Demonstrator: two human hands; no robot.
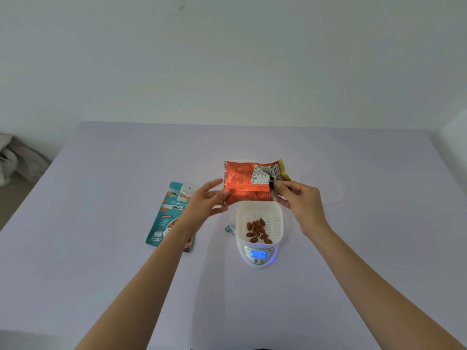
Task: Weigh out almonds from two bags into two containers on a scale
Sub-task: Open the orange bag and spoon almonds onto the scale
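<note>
An orange foil almond bag [246,181] is held in the air above a white slotted container [259,213] that sits on a white scale [259,258]. Several almonds [257,229] lie in the container. The scale's blue display reads 14. My left hand [209,200] grips the bag's lower left edge with thumb and fingers, the other fingers spread. My right hand [300,198] pinches the bag's torn right corner. A teal roasted-almond bag [168,218] lies flat on the table to the left, partly hidden by my left forearm.
A clear plastic container [322,185] stands on the table to the right of the orange bag, faint against the lilac tabletop [101,274]. A small teal scrap [228,228] lies beside the scale's left side. A pale wall rises behind the table.
</note>
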